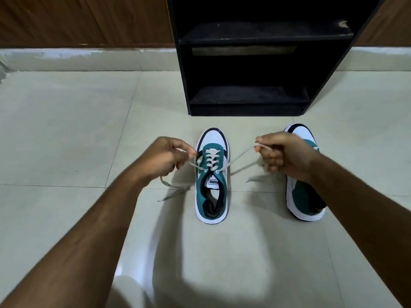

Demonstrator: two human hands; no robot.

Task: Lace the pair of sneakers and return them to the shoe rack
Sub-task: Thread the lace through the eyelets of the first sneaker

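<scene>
The teal-and-white sneaker (pixel 211 174) stands on the tiled floor (pixel 66 134), toe toward the black shoe rack (pixel 249 63) at 12 o'clock. The left hand (pixel 164 158) at its 9 o'clock and the right hand (pixel 287 156) at 3 o'clock each pinch an end of its lace (pixel 235 160), pulled outward. The second sneaker (pixel 304 196) lies partly under the right hand.

You've got the teal-and-white sneaker (pixel 211 174) upright on the floor, toe toward the black shoe rack (pixel 255 63), its white lace (pixel 211 157) crossed through the eyelets and both ends drawn out sideways. Its mate, the second sneaker (pixel 303 196), sits just right, partly hidden.
</scene>
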